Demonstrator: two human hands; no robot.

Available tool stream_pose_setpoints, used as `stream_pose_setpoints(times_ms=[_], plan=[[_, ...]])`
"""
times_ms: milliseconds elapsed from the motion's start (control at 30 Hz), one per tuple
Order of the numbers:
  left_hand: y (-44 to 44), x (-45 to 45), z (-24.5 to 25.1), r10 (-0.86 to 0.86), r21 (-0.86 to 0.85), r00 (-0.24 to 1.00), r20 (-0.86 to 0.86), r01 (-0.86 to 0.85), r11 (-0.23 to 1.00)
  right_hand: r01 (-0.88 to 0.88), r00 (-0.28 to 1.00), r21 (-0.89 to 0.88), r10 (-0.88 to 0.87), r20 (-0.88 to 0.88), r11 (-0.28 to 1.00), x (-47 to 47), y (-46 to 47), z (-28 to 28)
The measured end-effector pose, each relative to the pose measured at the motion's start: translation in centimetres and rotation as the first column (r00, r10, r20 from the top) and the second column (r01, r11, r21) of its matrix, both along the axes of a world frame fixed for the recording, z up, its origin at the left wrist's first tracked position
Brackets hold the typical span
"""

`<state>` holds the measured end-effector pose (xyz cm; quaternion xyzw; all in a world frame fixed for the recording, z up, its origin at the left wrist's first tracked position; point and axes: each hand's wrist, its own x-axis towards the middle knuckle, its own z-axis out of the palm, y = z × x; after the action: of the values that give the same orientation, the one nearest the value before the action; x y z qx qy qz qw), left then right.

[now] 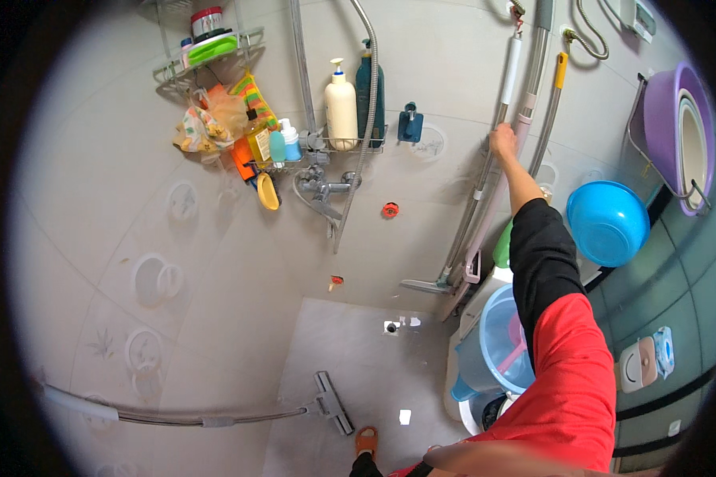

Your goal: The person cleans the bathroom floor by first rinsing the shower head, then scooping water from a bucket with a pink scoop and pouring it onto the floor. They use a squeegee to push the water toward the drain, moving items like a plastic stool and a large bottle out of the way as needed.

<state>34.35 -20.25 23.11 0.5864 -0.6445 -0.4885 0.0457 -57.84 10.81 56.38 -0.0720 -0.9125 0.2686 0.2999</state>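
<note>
My right hand (503,142) reaches out to the wall and is closed around the metal pole of a floor squeegee (483,170). This squeegee has a white grip at the top and a grey blade low down near the floor. Just right of it stand a pink-handled pole (494,191) and a metal pole with a yellow end (552,113). My left hand is out of view. On the left, a floor mop (334,402) leans with its grey head on the floor near my orange slipper (367,440).
A light-blue bucket (468,358) holding a pink dipper (516,349) stands below my right arm. A blue basin (608,223) and a purple basin (662,119) are at right. Shower taps (319,185), a cream pump bottle (340,107) and a corner rack (238,45) line the wall. The floor has a drain (391,328).
</note>
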Motion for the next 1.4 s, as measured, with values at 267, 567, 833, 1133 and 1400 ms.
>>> stream_pose_setpoints(times_ms=[267, 567, 833, 1133, 1400], plan=[[0.7, 1.5, -2.2, 0.104, 0.155, 0.966, -0.237, -0.068, 0.986, -0.197, 0.968, 0.207, 0.223, -0.115, 0.958, -0.6, 2.8, 0.7], [-1.5, -4.5, 1.3, -0.118, -0.019, 0.974, -0.191, 0.117, 0.993, -0.368, 0.896, 0.281, 0.419, -0.146, 0.886, 5.8, 2.7, 0.2], [-5.9, -24.4, 12.5, -0.565, -0.391, 0.808, -0.165, 0.473, 0.79, -0.722, 0.681, -0.367, 0.697, -0.224, 0.586, 22.1, -3.6, -3.3], [2.1, -40.2, 27.4, -0.98, -0.993, 0.176, -0.089, 0.061, 0.101, -0.609, 0.793, 0.07, 0.607, 0.047, 0.79, 40.1, -9.1, -13.5], [8.7, -35.1, 32.1, -0.472, -0.564, 0.511, 0.719, 0.031, -0.825, -0.687, 0.726, 0.146, 0.679, 0.106, 0.712, 54.7, -12.0, -19.7]])
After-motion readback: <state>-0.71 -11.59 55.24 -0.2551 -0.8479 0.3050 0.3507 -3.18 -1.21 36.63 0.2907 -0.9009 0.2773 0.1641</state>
